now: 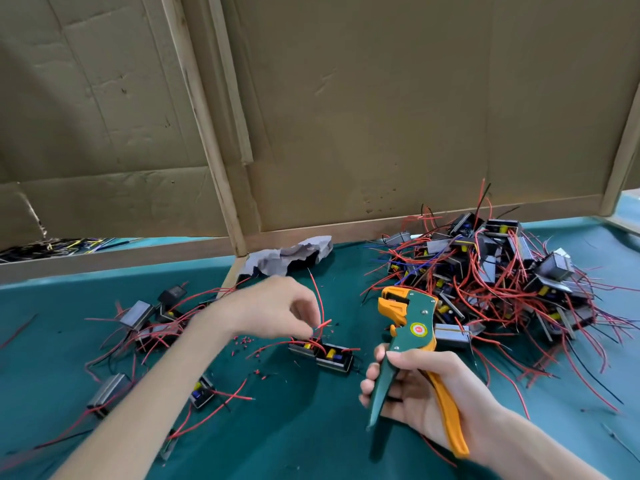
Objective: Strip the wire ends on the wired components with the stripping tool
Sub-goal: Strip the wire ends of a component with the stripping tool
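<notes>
My right hand point(419, 393) grips the green and orange stripping tool point(410, 327) by its handles, jaws pointing up and away, held above the mat. My left hand point(277, 306) pinches a red wire point(320, 306) of a small black wired component point(322, 353) that lies on the green mat between both hands. The wire arcs upward from my fingertips. Tiny red bits of insulation point(246, 340) are scattered on the mat beside that component.
A big tangled pile of components with red, black and blue wires point(502, 275) fills the right side. A smaller group of components point(149, 323) lies at the left. Crumpled grey paper point(291, 254) sits by the cardboard wall point(346, 116) behind.
</notes>
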Tool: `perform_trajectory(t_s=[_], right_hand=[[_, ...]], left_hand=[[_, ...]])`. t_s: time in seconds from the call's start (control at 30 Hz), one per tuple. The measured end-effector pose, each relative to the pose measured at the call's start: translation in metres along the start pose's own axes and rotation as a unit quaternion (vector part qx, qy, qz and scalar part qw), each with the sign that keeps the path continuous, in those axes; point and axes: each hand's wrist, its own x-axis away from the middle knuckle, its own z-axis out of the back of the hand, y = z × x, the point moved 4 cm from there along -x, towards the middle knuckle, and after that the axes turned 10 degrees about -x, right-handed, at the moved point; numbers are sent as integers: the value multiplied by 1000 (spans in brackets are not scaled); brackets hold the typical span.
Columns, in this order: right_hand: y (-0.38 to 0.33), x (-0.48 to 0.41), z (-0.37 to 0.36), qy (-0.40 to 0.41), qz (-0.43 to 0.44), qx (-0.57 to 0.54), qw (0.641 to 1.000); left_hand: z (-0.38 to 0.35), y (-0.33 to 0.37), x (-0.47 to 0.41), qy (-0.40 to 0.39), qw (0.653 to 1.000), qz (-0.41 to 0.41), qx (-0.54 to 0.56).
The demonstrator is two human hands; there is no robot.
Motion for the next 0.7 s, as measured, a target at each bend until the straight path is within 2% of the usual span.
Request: perform_trajectory(t_s=[0.1,0.2,0.3,0.4,0.5,0.57,0.63,0.7], right_hand=[[0,-1,1,7,2,2,1000],[1,-3,2,9,1,3,1000],[1,-4,4,8,1,0,1000],[0,-5,6,8,6,-4,1000],[-3,-4,7,14,17,-7,1000],[-4,-3,5,16,20,-9,1000],[-3,-2,4,16,19,-10,1000],[-2,-1,2,12,16,-9,1000]], left_hand=[[-18,18,0,-8,998,-13,-67],[-36,23,-8,-10,996,-38,-83],[-42,25,-15,77,989,-32,-120],[-47,27,-18,124,985,-42,-114],[-35,26,-11,188,981,-50,29],[-22,20,-5,231,959,-32,161],[-11,16,1,254,913,-44,317],[-5,16,3,261,852,-86,445]])
